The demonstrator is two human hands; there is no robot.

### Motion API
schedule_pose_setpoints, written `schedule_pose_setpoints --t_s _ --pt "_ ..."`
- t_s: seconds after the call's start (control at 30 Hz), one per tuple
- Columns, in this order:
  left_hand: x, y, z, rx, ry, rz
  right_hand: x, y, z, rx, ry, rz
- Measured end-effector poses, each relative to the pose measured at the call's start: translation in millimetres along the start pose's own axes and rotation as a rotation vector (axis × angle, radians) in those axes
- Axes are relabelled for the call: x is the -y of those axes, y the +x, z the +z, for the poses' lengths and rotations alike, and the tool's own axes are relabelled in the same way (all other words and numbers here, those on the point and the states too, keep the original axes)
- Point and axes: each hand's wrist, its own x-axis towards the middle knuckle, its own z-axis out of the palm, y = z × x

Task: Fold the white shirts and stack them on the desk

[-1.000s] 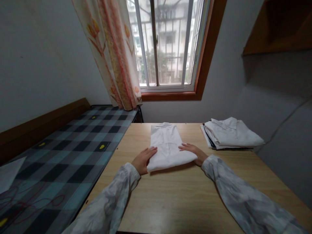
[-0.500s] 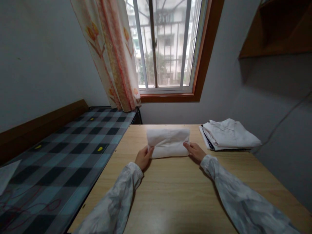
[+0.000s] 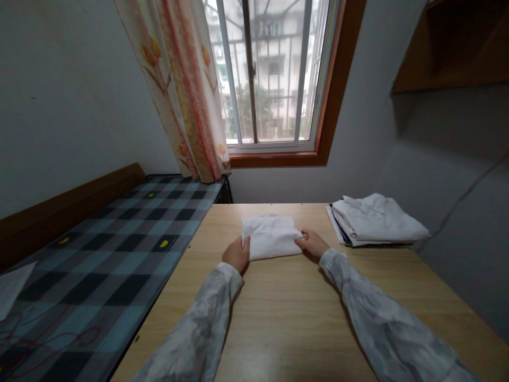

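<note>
A white garment (image 3: 270,236), folded into a small rectangle, lies on the wooden table (image 3: 294,313) near its far middle. My left hand (image 3: 237,253) grips the garment's near left corner, fingers curled around the edge. At the near right corner my right hand (image 3: 313,243) pinches the cloth with thumb on top. Both arms wear pale patterned sleeves.
A stack of folded white clothes (image 3: 376,218) sits at the table's far right. A bed with a checked cover (image 3: 91,260) runs along the left. Behind the table are a window (image 3: 270,74) and a flowered curtain (image 3: 178,85); a wooden shelf (image 3: 457,48) hangs upper right.
The long folded garment was lifted at its near end and folded over away from me; it now lies flat as a shorter rectangle, both hands still at its near corners.
</note>
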Motion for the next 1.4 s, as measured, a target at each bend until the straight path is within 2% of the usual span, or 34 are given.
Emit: schedule_pose_setpoints --t_s 0.1,0.23,0.37,0.53,0.7,0.8,0.87,0.93,1.03,1.1,1.17,1.23,1.3,1.4 --pt "0.4 0.7 -2.2 0.030 0.057 -0.006 3.5 -5.3 -2.6 -0.014 -0.097 0.040" --pt "4.2 4.1 -4.2 0.058 0.105 0.021 5.0 -10.4 -2.7 0.072 -0.180 0.056" --pt "-1.6 3.7 -8.2 0.062 0.261 0.026 6.4 -16.1 0.1 0.107 -0.269 0.063" --pt "-10.4 1.1 -12.1 0.008 0.423 0.078 13.0 -22.3 -1.4 0.074 -0.340 0.085" --pt "-0.3 0.7 -20.6 0.020 0.449 0.078 18.0 -29.7 -4.9 0.050 -0.268 0.093" --pt "1.8 -0.5 -29.4 -0.075 0.416 0.099 25.0 -37.8 -4.0 -0.030 -0.324 0.126" --pt "-4.6 0.0 -32.7 -0.175 0.364 0.212 35.1 -41.5 -1.1 -0.153 -0.387 0.112" --pt "-16.2 3.4 -29.9 -0.204 0.292 0.405 49.9 -40.5 4.2 -0.247 -0.423 -0.023" --pt "-33.7 14.4 -11.2 -0.118 0.200 0.698 74.8 -27.4 18.1 -0.226 -0.436 -0.312" --pt "-38.4 23.3 6.6 -0.036 0.187 0.765 86.0 -13.8 30.6 -0.159 -0.472 -0.406" --pt "-35.3 31.1 22.4 0.025 0.189 0.699 87.7 -1.1 43.3 -0.073 -0.523 -0.419" --pt "-26.9 36.2 32.6 0.060 0.196 0.597 79.1 7.7 53.6 0.012 -0.561 -0.373" --pt "-18.0 38.3 37.0 0.079 0.205 0.523 64.3 11.7 59.4 0.069 -0.579 -0.307" --pt "-10.8 38.1 38.0 0.068 0.216 0.441 43.3 12.8 59.5 0.081 -0.585 -0.235"
